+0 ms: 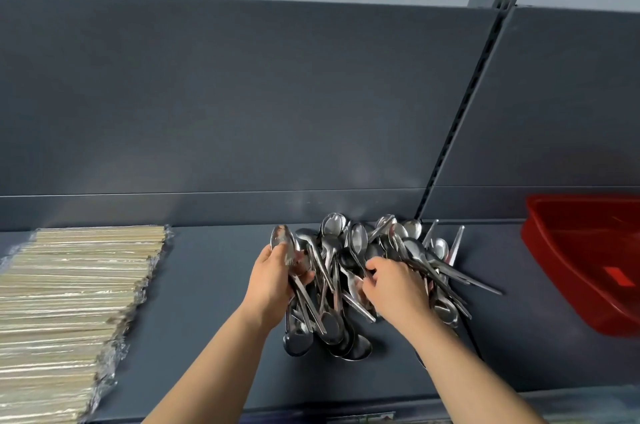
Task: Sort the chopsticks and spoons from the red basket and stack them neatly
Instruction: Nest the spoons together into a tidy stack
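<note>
At far left I see chopsticks (76,306) stacked on the shelf (214,319). My left grip (273,285) clamps a handful of spoons (358,240) at the heap's left edge; my right grip (394,288) pinches one mid-heap. The red basket (588,261) sits far right.

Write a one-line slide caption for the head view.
Left hand grips several spoons, right hand digs into the spoon pile on a grey shelf; stacked chopsticks left, red basket right.
</note>
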Action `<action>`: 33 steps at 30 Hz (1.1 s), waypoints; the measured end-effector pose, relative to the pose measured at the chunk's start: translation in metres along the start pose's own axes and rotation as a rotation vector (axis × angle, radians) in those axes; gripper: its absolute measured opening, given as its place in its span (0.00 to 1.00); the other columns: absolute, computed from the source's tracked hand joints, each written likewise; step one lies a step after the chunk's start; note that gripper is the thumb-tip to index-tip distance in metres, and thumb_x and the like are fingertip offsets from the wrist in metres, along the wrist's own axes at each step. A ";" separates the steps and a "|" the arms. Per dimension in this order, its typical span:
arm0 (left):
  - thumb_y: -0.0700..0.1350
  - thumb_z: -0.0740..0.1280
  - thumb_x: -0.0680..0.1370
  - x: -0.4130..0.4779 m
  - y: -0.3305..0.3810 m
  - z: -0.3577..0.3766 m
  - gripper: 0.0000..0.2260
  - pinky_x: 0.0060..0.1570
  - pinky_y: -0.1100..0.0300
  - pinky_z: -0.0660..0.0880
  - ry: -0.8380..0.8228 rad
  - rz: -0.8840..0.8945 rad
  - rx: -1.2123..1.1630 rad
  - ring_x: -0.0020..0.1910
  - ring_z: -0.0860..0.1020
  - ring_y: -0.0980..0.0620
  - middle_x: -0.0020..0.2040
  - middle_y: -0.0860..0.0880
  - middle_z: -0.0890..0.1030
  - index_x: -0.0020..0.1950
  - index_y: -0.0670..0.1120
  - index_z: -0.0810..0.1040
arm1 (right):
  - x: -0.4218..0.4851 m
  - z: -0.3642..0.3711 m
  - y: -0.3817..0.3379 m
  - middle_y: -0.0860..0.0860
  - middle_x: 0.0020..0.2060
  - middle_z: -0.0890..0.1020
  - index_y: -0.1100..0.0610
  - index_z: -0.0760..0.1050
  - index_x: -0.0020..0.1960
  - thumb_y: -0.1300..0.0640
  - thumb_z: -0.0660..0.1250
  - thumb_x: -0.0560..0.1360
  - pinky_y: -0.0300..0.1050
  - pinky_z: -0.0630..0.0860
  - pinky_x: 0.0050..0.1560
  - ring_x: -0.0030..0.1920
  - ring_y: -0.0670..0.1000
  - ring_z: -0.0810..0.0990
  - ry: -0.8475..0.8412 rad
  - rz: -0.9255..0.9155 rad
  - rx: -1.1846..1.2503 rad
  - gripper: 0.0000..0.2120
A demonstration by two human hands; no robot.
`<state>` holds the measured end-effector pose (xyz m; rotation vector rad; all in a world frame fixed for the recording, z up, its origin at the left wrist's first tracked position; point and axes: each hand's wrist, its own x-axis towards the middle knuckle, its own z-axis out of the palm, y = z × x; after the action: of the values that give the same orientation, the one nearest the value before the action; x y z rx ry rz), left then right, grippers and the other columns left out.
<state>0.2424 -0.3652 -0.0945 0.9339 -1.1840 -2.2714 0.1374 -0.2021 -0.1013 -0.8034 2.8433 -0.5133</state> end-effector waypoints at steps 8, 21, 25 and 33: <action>0.40 0.60 0.81 0.000 -0.010 0.011 0.02 0.46 0.47 0.81 -0.105 -0.084 0.006 0.33 0.75 0.49 0.38 0.44 0.72 0.48 0.43 0.69 | 0.001 -0.006 0.004 0.41 0.44 0.83 0.51 0.81 0.53 0.61 0.65 0.77 0.29 0.72 0.43 0.42 0.39 0.79 0.159 -0.029 0.537 0.09; 0.48 0.66 0.79 0.001 -0.009 0.021 0.13 0.39 0.56 0.79 -0.089 0.067 0.030 0.42 0.81 0.45 0.43 0.38 0.81 0.49 0.37 0.77 | -0.015 -0.004 -0.011 0.53 0.41 0.83 0.51 0.80 0.48 0.62 0.69 0.75 0.38 0.72 0.29 0.29 0.46 0.76 -0.140 -0.021 1.059 0.06; 0.47 0.63 0.80 -0.003 -0.008 0.014 0.13 0.37 0.59 0.80 -0.067 0.087 -0.003 0.37 0.81 0.49 0.40 0.42 0.82 0.47 0.38 0.78 | -0.014 0.000 -0.015 0.49 0.39 0.83 0.55 0.79 0.51 0.63 0.69 0.74 0.37 0.73 0.29 0.28 0.45 0.78 -0.166 -0.035 1.066 0.07; 0.47 0.62 0.81 -0.011 -0.001 -0.002 0.12 0.41 0.57 0.81 0.010 0.098 -0.015 0.42 0.82 0.44 0.42 0.40 0.82 0.52 0.37 0.77 | -0.019 0.008 -0.029 0.43 0.42 0.85 0.42 0.79 0.54 0.56 0.72 0.73 0.40 0.78 0.38 0.29 0.45 0.78 -0.174 -0.179 0.970 0.12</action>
<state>0.2511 -0.3586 -0.0922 0.8616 -1.1812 -2.1927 0.1695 -0.2172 -0.0971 -0.8070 1.9628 -1.5608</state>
